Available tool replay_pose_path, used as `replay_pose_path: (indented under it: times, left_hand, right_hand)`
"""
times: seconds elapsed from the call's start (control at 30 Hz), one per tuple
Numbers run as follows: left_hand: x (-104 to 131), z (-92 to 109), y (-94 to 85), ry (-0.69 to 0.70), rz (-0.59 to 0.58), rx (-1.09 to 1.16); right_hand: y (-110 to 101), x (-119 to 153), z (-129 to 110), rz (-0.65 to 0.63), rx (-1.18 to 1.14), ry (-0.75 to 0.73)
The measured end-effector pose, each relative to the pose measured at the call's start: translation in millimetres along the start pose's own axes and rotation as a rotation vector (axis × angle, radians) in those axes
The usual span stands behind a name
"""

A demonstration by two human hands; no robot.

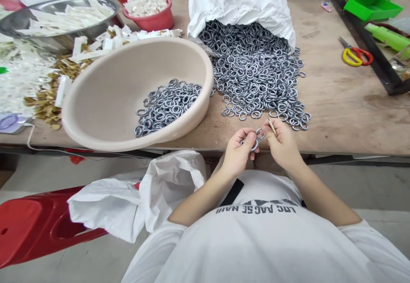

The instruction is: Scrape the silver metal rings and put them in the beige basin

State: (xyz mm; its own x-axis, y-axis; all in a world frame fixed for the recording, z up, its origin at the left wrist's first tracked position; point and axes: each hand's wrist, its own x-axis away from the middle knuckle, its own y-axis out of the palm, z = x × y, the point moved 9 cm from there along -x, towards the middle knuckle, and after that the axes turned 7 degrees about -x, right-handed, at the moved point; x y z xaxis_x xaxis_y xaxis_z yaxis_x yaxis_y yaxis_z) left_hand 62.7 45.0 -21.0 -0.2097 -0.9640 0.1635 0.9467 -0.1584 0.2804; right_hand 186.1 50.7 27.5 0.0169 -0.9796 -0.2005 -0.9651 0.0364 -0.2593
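Just off the table's front edge, my left hand (238,152) is closed on a grey metal ring (255,145), pinched between thumb and fingers. My right hand (283,144) grips a thin, tan, pointed stick-like tool (272,127). Between the fingertips of both hands shows another ring (260,134); which hand bears it I cannot tell. Directly beyond them, a large pile of similar rings (256,73) spills from a white sack (240,1) lying on its side. To the left, a wide beige basin (105,86) has a heap of rings (169,105) in its right part.
Scissors (355,56) lie right, near a black frame (368,39) and green trays (373,5). Red bowls (160,20), a steel basin (64,39) and white and brown pieces crowd the left. Below are a white bag (173,189) and red stool (28,223).
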Motion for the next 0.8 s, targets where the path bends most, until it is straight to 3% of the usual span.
replay_pose_path:
  times: [0.1, 0.27, 0.53, 0.63, 0.8]
  left_hand:
    - [1, -2, 1.0, 0.001, -0.004, -0.020]
    - [-1, -3, 0.0, -0.054, -0.032, 0.105]
    - [7, -5, 11.8, -0.207, -0.213, 0.190]
    - [10, -4, 13.1, -0.280, -0.240, 0.262]
    - [12, -4, 10.4, -0.360, -0.199, 0.329]
  right_hand:
    - [2, 3, -2, 0.040, 0.002, -0.018]
    - [13, 8, -8, -0.096, -0.114, -0.041]
    - [6, 3, -2, -0.078, -0.223, -0.034]
    - [-4, 7, -13, -0.041, -0.071, -0.147]
    - [5, 26, -32, -0.142, 0.266, -0.360]
